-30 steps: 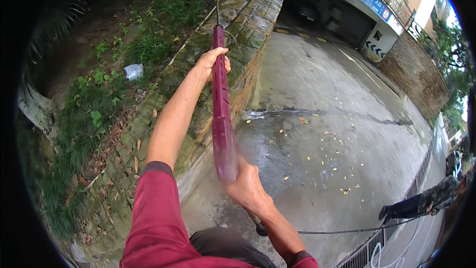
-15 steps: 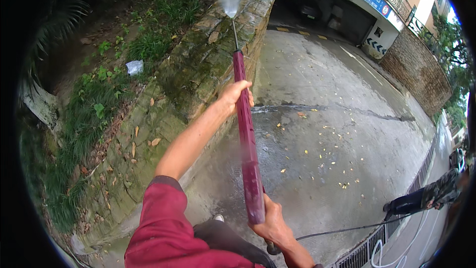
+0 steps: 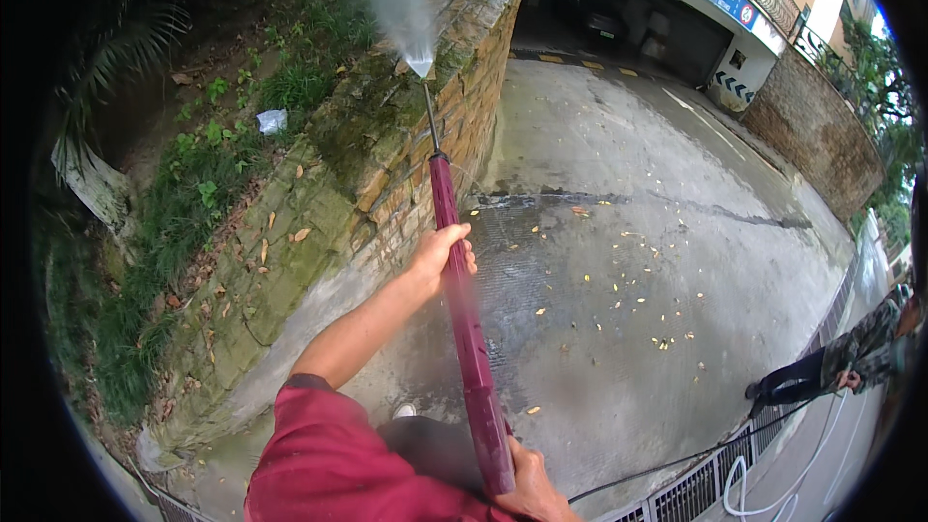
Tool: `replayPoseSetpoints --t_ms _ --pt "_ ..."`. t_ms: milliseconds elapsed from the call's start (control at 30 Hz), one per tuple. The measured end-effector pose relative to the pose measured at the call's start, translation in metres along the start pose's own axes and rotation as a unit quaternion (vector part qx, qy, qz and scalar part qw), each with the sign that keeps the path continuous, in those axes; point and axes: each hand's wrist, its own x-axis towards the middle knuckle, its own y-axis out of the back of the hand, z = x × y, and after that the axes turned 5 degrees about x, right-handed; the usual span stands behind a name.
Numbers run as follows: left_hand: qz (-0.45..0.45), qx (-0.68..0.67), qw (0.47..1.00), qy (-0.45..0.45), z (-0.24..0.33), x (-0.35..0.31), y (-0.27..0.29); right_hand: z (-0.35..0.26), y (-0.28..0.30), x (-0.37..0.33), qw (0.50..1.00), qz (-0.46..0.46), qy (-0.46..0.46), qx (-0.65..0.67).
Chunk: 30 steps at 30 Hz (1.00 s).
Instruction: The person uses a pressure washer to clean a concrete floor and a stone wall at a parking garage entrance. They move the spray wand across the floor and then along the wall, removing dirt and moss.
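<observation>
A long dark-red pressure washer gun [image 3: 469, 348] runs from the lower middle up to a thin metal lance. White water spray [image 3: 411, 29] fans out of its tip over the mossy top of a stone wall [image 3: 387, 150]. My left hand [image 3: 443, 256] is wrapped round the gun's front part, its thumb on top. Low in the picture my right hand [image 3: 532, 485] grips the rear end; most of its fingers and the trigger area are hidden. From beside that hand a black hose [image 3: 667, 469] leads off to the right.
Grass and a crumpled white bag [image 3: 273, 122] lie left of the wall. A wet concrete ramp [image 3: 619, 358] with scattered leaves slopes to a garage opening [image 3: 619, 19]. At right, another person [image 3: 841, 358] stands near a drain grate [image 3: 701, 498] and a pale hose [image 3: 739, 478].
Both hands and the gun have moved down and slightly left in the picture. The spray now leaves the lance lower and further left. The other person's arm has shifted; the hose hangs differently.
</observation>
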Motion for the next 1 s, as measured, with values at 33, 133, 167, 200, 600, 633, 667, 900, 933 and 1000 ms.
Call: replayPoseSetpoints --t_ms 33,133,167,200,600,633,667,900,933,1000 --pt "-0.006 -0.006 1.000 0.001 0.004 0.003 0.002 -0.002 -0.003 0.002 1.000 0.006 0.008 -0.003" --pt "-0.019 -0.007 1.000 -0.006 0.021 0.025 0.009 -0.013 -0.017 0.022 1.000 0.008 0.005 -0.006" --pt "-0.023 -0.017 1.000 -0.005 0.029 0.033 0.013 -0.019 -0.023 0.032 0.999 0.016 -0.013 -0.031" --pt "-0.027 -0.029 0.999 -0.002 0.035 0.042 0.018 -0.026 -0.028 0.040 0.999 0.026 -0.001 -0.029" --pt "-0.060 -0.007 0.998 0.002 0.097 0.047 0.070 -0.052 -0.127 0.085 0.998 0.066 -0.005 -0.021" --pt "-0.042 0.029 0.999 0.005 0.096 0.039 0.075 -0.049 -0.132 0.083 0.997 0.070 -0.022 -0.021" --pt "-0.050 0.024 0.998 0.015 0.093 0.029 0.080 -0.047 -0.135 0.074 0.998 0.061 -0.013 -0.012" --pt "-0.105 0.029 0.993 0.051 0.064 -0.016 0.106 -0.047 -0.174 0.029 0.992 0.066 -0.110 0.006" --pt "-0.110 0.022 0.992 0.053 0.061 -0.016 0.109 -0.048 -0.183 0.028 0.990 0.079 -0.118 0.011" --pt "-0.121 0.037 0.990 0.057 0.061 -0.008 0.114 -0.053 -0.197 0.032 0.988 0.101 -0.117 0.014"
